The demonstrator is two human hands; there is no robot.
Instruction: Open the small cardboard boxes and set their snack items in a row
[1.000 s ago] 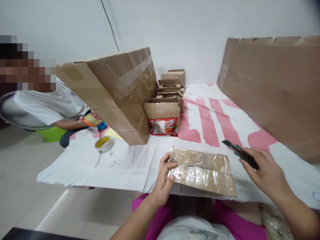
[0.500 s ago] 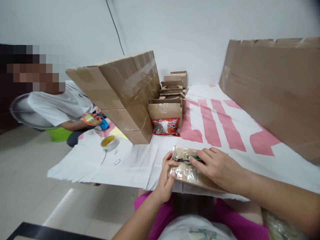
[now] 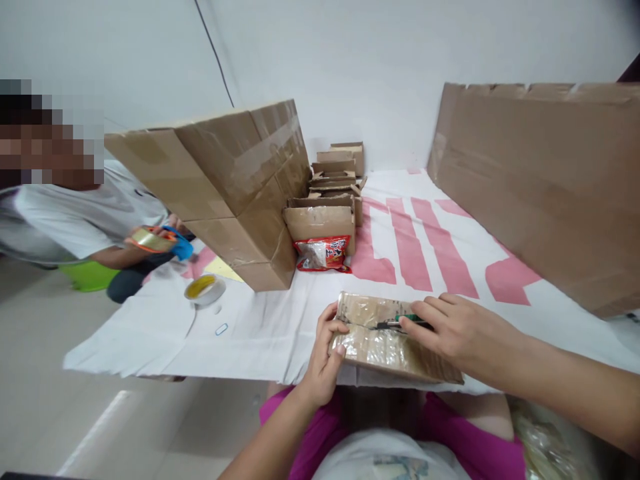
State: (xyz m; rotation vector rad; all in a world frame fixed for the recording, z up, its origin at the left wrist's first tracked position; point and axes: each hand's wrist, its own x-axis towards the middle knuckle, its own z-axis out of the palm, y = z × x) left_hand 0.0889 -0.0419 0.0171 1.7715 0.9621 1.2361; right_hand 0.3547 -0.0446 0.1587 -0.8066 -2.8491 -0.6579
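Observation:
A small cardboard box, its top covered in shiny clear tape, lies on the white cloth at the table's front edge. My left hand grips the box's left end, thumb on the top and fingers round the far side. In my right hand is a box cutter with a green and black handle, its tip pointing left on the top of the box. A slit runs along the tape to the left of the blade. Beyond the box, a red snack packet leans against a small open carton.
Large taped boxes stand left of centre, and a big cardboard panel rises at the right. A tape roll lies on the cloth at left. Another person, seated at left, holds a tape dispenser.
My right hand has drawn the box cutter rightward along the top of the box, and a longer slit shows behind it. The left hand keeps its hold; the view has shifted slightly.

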